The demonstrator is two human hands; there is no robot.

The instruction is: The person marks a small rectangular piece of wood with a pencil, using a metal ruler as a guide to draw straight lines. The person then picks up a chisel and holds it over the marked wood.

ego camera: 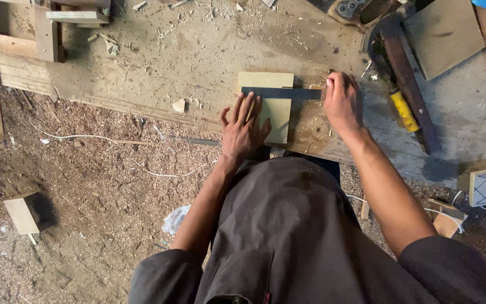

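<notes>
A small rectangular wooden piece (pixel 277 112) lies on a dusty wooden work board (pixel 198 50). A dark flat metal ruler (pixel 288 93) lies across its upper part. My left hand (pixel 244 128) rests flat on the piece with fingers spread, its fingertips touching the ruler's lower edge. My right hand (pixel 342 104) sits at the ruler's right end with fingers curled; whether it pinches a small marking tool I cannot tell.
A hand saw with a yellow handle (pixel 405 111) lies right of my right hand. A flat board (pixel 444 35) sits at top right, wooden frame pieces (pixel 40 34) at top left. Sawdust and a wood block (pixel 23 214) cover the floor on the left.
</notes>
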